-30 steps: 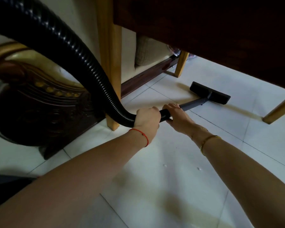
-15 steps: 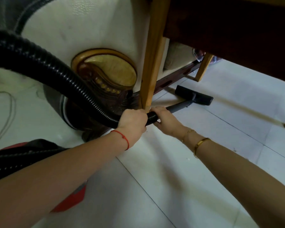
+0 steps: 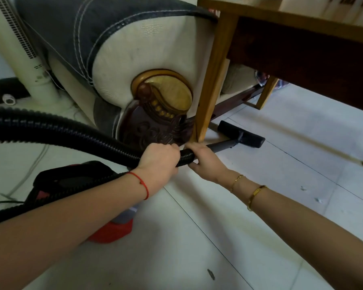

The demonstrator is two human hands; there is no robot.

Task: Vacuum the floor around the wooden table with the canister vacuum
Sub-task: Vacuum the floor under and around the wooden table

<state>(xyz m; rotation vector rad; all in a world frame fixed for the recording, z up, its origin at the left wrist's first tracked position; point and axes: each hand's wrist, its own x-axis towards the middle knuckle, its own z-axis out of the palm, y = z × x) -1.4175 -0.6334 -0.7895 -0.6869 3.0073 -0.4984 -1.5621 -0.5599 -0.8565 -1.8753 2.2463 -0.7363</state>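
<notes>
A black ribbed hose [image 3: 57,130] runs from the left edge to the grey wand [image 3: 220,145]. My left hand [image 3: 158,159] grips the hose near its end. Just beyond it, my right hand [image 3: 205,162] grips the joint where hose meets wand. The black floor nozzle [image 3: 242,133] lies flat on the white tiles under the wooden table [image 3: 281,19], right behind the table's near leg [image 3: 213,80]. The red and black canister [image 3: 76,185] sits on the floor under my left forearm.
A cream sofa arm [image 3: 134,53] with carved dark wood and a grey cover stands left of the table leg. A white tower fan [image 3: 21,49] stands at the far left, with cords on the floor. Small debris specks [image 3: 211,274] lie on the tiles.
The view has pulled back and up, so the sofa arm, table top and canister now show. The nozzle has come back toward the near table leg. Both hands keep their grip.
</notes>
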